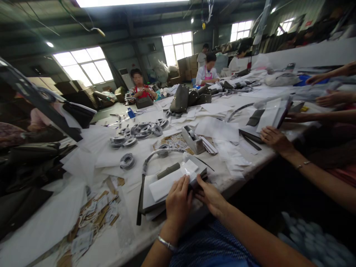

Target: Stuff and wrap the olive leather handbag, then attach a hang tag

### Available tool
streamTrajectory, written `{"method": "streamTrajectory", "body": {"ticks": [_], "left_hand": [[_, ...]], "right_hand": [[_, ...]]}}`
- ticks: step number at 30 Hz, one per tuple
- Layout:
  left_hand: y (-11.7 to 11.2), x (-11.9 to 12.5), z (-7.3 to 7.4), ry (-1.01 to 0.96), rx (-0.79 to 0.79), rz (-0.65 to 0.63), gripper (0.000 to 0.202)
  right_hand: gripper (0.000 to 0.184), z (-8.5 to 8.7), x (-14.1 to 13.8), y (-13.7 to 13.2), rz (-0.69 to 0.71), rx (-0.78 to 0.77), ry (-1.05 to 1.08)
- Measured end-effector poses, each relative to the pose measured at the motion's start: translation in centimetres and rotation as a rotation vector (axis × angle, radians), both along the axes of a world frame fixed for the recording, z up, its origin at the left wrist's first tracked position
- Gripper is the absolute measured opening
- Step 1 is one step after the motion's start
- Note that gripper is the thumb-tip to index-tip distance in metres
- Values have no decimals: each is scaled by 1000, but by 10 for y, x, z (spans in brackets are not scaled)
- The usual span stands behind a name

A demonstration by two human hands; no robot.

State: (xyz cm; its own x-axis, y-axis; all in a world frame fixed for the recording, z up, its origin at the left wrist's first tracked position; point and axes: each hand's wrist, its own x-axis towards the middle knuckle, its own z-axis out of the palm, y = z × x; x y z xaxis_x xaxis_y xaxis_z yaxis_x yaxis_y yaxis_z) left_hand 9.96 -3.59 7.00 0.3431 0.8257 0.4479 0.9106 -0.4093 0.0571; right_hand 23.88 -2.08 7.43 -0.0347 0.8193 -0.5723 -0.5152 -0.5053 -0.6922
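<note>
A dark olive handbag (172, 169) lies in front of me at the table's near edge, with white paper (164, 185) over it. Its looped handle (145, 163) is wrapped in clear film. My left hand (178, 200) holds the bag's near side, fingers laid over the paper and film. On the right end, my right hand (211, 196) grips the bag's edge, thumb up and fingers partly hidden below. Beyond the bag stand a tape dispenser (192, 140) and several wrapped strap coils (144, 129).
Tags with strings (96, 211) lie at the left by stacked white sheets (47, 222). To my right a co-worker's hand (275, 140) holds another paper-covered bag (254, 128). A dark metal post (41, 100) slants at the left. People work across the table.
</note>
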Motion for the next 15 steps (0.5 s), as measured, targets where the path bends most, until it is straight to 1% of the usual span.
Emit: {"method": "streamTrajectory", "body": {"ticks": [2,4,5,7,9,11,13,15], "left_hand": [[-1,-14,7,95,-12,-88,54],[-2,-33,14,161,-11,-152,55],[-3,-43,16,173,-4,-159,57],[-7,-64,17,214,26,-124,61],[-14,-83,10,300,73,-50,66],[-20,-95,-3,393,126,-8,68],[-24,-100,-17,397,176,14,68],[-25,-101,-29,341,208,19,68]], "right_hand": [[39,-4,1,4,-22,-44,-1],[40,-8,2,6,-35,-55,0],[41,-9,3,7,-43,-54,-1],[43,-10,5,8,-60,-56,-7],[44,-9,7,9,-65,-43,-25],[46,-5,6,8,-55,-2,-43],[46,-1,4,4,-58,57,-54],[50,1,-2,-4,-77,105,-36]]}}
